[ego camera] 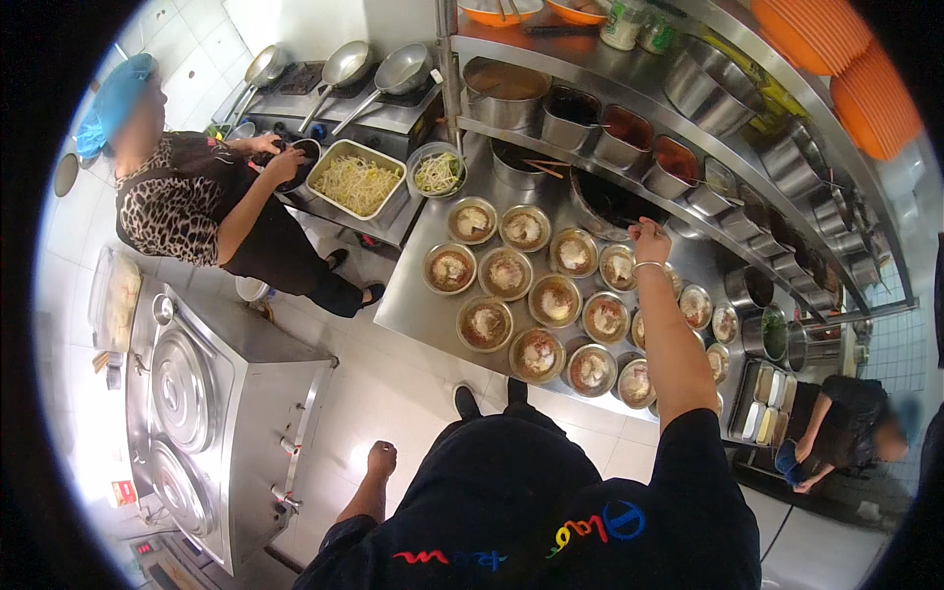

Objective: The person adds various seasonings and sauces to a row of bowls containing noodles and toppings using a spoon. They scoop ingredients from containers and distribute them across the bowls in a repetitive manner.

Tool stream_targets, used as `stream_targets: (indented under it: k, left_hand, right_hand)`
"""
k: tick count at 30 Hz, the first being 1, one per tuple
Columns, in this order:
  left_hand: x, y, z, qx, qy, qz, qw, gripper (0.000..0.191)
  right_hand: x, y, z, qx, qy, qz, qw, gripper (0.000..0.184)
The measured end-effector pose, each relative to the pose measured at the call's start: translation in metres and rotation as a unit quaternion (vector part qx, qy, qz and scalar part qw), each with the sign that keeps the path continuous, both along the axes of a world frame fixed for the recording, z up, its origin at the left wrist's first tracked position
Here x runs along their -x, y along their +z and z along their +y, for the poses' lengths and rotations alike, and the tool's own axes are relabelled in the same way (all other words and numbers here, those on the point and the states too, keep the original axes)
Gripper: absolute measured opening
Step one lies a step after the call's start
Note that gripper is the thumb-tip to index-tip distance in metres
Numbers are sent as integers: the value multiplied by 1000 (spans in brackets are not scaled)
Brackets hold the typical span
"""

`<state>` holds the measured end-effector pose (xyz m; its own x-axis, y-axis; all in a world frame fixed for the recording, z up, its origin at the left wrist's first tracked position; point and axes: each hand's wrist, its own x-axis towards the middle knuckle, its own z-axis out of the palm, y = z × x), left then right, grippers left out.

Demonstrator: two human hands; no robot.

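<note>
My right hand (650,240) is at the near right rim of a wide pot of dark contents (590,214), its fingers closed around what looks like a thin utensil handle; the utensil's far end cannot be made out. Below and left of it, metal bowls (554,300) stand in rows on the steel table (413,295), with pale powder over brownish or reddish seasoning. My forearm hides some of them. My left hand (382,459) hangs low over the floor, left of my body, fingers curled, with nothing visible in it.
Sauce containers (627,136) line the steel shelf above the table. Bean sprouts fill a tray (356,179) beside a stove with pans (402,70). A person in a blue hair cap (184,192) stands left, another person (848,420) at far right. Lidded steel vats (181,391) stand lower left.
</note>
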<state>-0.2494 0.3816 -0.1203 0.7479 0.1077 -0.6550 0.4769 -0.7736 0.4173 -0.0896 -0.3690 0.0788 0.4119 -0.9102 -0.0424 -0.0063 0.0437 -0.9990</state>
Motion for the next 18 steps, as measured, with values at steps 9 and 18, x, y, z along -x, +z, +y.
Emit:
stream_targets:
  k: [9, 18]
  left_hand:
    - [6, -43, 18, -15, -22, 27, 999, 24]
    - [-31, -63, 16, -12, -83, -12, 996, 21]
  right_hand:
    - [11, 24, -1, 12, -25, 18, 999, 25]
    - [42, 84, 26, -22, -7, -11, 1000, 24]
